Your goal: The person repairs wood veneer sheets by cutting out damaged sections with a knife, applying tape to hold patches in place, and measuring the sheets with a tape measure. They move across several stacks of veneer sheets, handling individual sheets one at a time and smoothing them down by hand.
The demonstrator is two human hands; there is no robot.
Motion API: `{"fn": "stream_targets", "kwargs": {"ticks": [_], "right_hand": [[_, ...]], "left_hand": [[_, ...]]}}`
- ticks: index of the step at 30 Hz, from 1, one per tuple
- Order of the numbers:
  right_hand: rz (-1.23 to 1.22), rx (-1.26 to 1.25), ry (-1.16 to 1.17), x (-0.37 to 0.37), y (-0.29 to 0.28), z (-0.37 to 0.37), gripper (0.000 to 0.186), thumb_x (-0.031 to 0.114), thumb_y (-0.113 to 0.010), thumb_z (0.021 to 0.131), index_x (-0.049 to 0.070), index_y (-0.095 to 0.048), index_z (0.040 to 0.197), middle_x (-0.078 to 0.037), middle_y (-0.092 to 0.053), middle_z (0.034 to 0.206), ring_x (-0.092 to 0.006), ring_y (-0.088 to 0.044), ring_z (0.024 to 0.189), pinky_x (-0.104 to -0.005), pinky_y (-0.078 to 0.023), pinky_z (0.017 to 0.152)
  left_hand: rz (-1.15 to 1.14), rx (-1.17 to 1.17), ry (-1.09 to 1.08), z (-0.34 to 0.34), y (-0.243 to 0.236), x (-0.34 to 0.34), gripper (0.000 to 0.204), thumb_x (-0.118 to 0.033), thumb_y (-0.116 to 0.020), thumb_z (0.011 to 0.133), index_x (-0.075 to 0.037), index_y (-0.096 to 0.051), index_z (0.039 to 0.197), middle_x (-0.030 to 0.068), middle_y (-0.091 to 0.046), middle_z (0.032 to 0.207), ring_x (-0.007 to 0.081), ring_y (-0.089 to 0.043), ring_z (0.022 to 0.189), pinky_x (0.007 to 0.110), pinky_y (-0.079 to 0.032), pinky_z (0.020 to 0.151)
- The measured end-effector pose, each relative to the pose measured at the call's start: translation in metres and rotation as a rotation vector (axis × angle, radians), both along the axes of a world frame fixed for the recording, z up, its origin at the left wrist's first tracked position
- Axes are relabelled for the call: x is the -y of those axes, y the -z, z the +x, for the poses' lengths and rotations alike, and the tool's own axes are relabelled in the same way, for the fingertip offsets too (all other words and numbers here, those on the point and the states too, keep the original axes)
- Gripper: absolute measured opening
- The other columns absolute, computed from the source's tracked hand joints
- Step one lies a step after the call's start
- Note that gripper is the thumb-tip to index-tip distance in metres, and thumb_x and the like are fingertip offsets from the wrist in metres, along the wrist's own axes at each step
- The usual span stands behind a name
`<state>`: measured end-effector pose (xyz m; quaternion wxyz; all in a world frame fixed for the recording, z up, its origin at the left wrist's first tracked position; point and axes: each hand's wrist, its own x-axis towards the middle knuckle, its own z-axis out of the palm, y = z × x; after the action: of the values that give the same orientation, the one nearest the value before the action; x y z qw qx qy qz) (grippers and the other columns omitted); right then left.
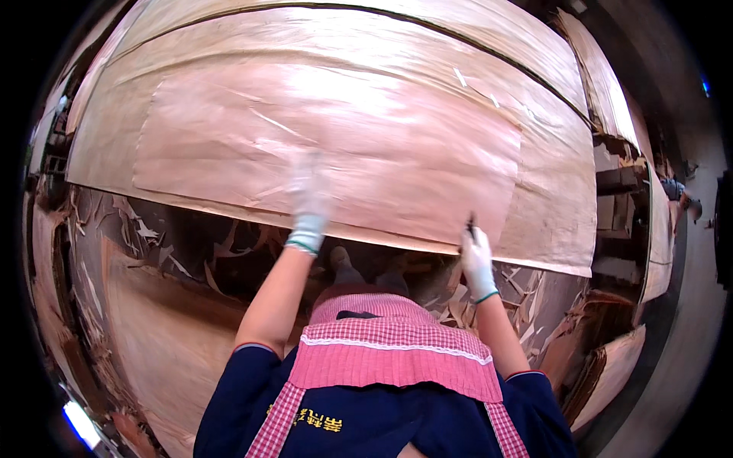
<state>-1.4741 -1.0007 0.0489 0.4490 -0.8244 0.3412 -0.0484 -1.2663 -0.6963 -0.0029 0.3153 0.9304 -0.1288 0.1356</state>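
A thin pinkish veneer sheet (pixel 336 145) is lying on a wider stack of veneer (pixel 557 191) before the person. The gloved left hand (pixel 308 200) is pressing flat on it, blurred; the gloved right hand (pixel 476 259) is gripping a small dark tool (pixel 471 224) at its near edge. The brittle sheet could split if tugged unevenly, adding to the scraps (pixel 153 237) below.

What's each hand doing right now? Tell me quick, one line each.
Left hand: gloved, blurred, on the veneer sheet; whether the fingers grip cannot be told.
Right hand: gloved, closed on a small dark tool at the sheet's near edge.
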Motion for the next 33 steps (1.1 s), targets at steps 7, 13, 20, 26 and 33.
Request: {"fn": "stream_targets", "kwargs": {"ticks": [7, 13, 20, 26, 33], "right_hand": [[-0.598, -0.235, -0.313, -0.017, 0.012, 0.033, 0.02, 0.02, -0.048, 0.097, 0.004, -0.057, 0.103, -0.023, -0.062, 0.097, -0.0431, -0.062, 0.081, -0.0491, -0.051, 0.072], [-0.564, -0.273, -0.783, -0.176, 0.01, 0.192, 0.029, 0.033, -0.047, 0.095, 0.007, -0.054, 0.107, -0.019, -0.065, 0.066, -0.04, -0.066, 0.062, -0.0523, -0.05, 0.055], [-0.494, -0.154, -0.683, -0.263, 0.019, 0.327, 0.024, 0.017, -0.044, 0.092, 0.0, -0.057, 0.103, -0.023, -0.07, 0.084, -0.0388, -0.07, 0.078, -0.0484, -0.055, 0.07], [-0.759, -0.218, -0.772, -0.19, 0.052, 0.14, 0.019, 0.027, -0.054, 0.092, 0.007, -0.051, 0.091, -0.013, -0.059, 0.051, -0.0327, -0.061, 0.043, -0.0482, -0.047, 0.04], [-0.721, -0.339, -0.928, -0.127, 0.029, 0.11, 0.018, 0.024, -0.051, 0.091, 0.007, -0.051, 0.095, -0.014, -0.066, 0.062, -0.0341, -0.066, 0.055, -0.0485, -0.052, 0.05]], "left_hand": [[0.415, 0.15, -0.162, 0.089, 0.033, -0.043, 0.05, -0.03, -0.047, 0.096, -0.001, -0.048, 0.137, 0.0173, -0.045, 0.145, 0.0331, -0.039, 0.136, 0.046, -0.022, 0.117], [0.243, 0.054, -0.148, 0.09, 0.019, -0.042, 0.051, -0.021, -0.048, 0.096, -0.005, -0.037, 0.144, 0.0201, -0.047, 0.14, 0.0318, -0.044, 0.132, 0.043, -0.028, 0.115], [0.34, 0.131, -0.128, 0.099, 0.025, -0.045, 0.056, -0.021, -0.051, 0.091, -0.007, -0.038, 0.144, 0.0137, -0.052, 0.137, 0.0275, -0.048, 0.129, 0.043, -0.03, 0.114], [0.36, 0.073, -0.198, 0.096, 0.029, -0.053, 0.045, -0.017, -0.048, 0.093, -0.007, -0.049, 0.136, 0.0132, -0.049, 0.142, 0.0282, -0.043, 0.133, 0.043, -0.026, 0.116], [0.317, 0.037, 0.163, 0.048, 0.024, 0.011, 0.047, -0.021, -0.045, 0.098, -0.007, -0.043, 0.142, 0.0146, -0.044, 0.146, 0.0297, -0.041, 0.136, 0.042, -0.023, 0.118]]}}
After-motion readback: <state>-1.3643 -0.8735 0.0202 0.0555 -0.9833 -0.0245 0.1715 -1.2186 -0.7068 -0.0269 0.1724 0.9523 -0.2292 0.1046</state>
